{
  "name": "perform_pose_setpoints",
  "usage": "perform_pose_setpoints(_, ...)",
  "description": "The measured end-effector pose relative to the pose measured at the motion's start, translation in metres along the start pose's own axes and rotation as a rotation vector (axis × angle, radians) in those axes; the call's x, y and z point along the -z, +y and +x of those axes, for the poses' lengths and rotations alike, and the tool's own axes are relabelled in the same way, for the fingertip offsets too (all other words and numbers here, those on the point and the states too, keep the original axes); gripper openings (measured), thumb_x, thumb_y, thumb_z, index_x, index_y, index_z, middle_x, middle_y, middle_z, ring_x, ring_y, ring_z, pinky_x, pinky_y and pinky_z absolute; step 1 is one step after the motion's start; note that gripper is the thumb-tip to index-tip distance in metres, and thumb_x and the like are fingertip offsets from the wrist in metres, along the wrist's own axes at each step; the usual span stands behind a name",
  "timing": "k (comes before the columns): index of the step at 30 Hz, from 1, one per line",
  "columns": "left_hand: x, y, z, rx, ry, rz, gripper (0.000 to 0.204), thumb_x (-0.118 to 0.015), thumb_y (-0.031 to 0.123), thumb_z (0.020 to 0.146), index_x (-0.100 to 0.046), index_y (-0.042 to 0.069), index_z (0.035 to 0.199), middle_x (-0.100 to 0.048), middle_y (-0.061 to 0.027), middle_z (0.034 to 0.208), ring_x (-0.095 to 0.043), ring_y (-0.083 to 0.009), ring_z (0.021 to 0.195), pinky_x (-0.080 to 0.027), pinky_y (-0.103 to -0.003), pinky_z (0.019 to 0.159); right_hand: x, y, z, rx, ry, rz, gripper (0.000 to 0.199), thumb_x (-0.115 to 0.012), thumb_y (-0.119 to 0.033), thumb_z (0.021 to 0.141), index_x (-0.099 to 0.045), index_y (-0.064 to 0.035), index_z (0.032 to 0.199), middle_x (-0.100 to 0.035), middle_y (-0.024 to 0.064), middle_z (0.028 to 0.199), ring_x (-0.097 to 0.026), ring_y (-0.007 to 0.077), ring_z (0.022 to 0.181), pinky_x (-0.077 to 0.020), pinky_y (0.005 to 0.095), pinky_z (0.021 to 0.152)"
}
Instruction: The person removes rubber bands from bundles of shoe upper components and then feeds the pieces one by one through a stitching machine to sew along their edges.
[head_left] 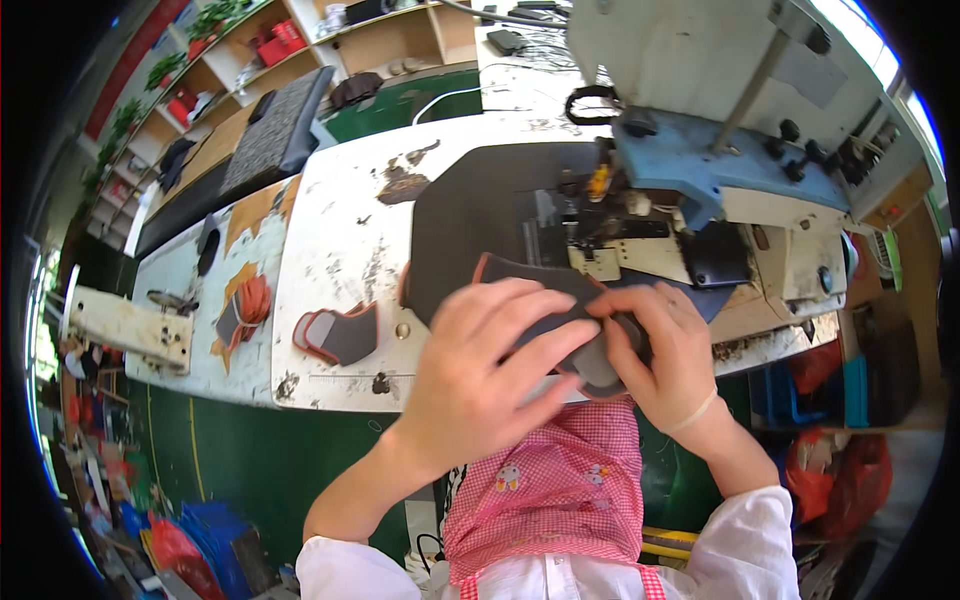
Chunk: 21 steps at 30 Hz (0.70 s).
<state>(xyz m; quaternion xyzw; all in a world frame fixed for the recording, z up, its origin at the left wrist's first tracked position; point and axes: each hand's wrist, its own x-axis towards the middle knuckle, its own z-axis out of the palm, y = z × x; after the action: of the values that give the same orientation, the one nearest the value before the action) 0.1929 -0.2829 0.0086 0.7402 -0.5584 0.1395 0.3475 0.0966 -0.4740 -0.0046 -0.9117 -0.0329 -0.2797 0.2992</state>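
A dark grey fabric piece [545, 285] with an orange edge lies at the front of the bench [340, 240], just before the needle area of the sewing machine [690, 130]. The left hand [485, 365] lies flat on it with fingers spread, pressing rather than gripping. The right hand [660, 345] pinches the piece's lower right edge between thumb and fingers, touching the left fingertips.

Under the piece sits a large dark mat [470, 215], reaching back beneath the machine's blue and white body. To the left, well apart, lies a second grey piece [340, 335] with orange trim, and farther left a small stack of orange-edged pieces [245, 305]. The bench top is white, scuffed, with paint chipped away to bare wood.

Beyond it stand wooden shelves [300, 50] holding red boxes and potted plants. A pink checked apron [560, 490] shows below the hands, over a green floor [260, 460].
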Motion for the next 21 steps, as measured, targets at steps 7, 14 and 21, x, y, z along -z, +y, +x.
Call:
perform_pose_setpoints(7, -0.015, 0.001, 0.006, 0.062, -0.126, 0.099, 0.047, -0.079, 0.013, 0.071, -0.070, 0.008, 0.117, -0.067, -0.0096, 0.126, -0.061, -0.0334, 0.122, -0.048, -0.048, 0.106, 0.025, 0.017, 0.000, -0.003, -0.098, 0.109, 0.036, -0.057, 0.003, 0.079, -0.067, -0.0030, 0.113, -0.063, 0.0151, 0.095, -0.061, 0.0352, 0.089, -0.0483, 0.0434, 0.084)
perform_pose_setpoints(14, -0.017, -0.008, 0.011, 0.075, -0.101, 0.122, 0.049, -0.067, -0.005, 0.073, -0.073, 0.010, 0.120, -0.070, -0.0140, 0.125, -0.063, -0.0369, 0.124, -0.050, -0.048, 0.106, 0.027, 0.031, 0.004, 0.028, -0.113, 0.193, 0.041, -0.070, 0.007, 0.071, -0.071, -0.0046, 0.110, -0.069, 0.0104, 0.097, -0.064, 0.0294, 0.089, -0.0516, 0.0388, 0.083)
perform_pose_setpoints(21, -0.015, -0.013, 0.017, 0.124, -0.159, 0.091, 0.052, -0.066, -0.004, 0.075, -0.074, 0.016, 0.123, -0.068, -0.0150, 0.129, -0.061, -0.0368, 0.127, -0.048, -0.049, 0.109, 0.017, 0.039, 0.007, 0.077, 0.002, 0.104, 0.030, -0.077, 0.002, 0.070, -0.077, -0.0080, 0.098, -0.071, 0.0064, 0.092, -0.064, 0.0259, 0.082, -0.0539, 0.0369, 0.074)
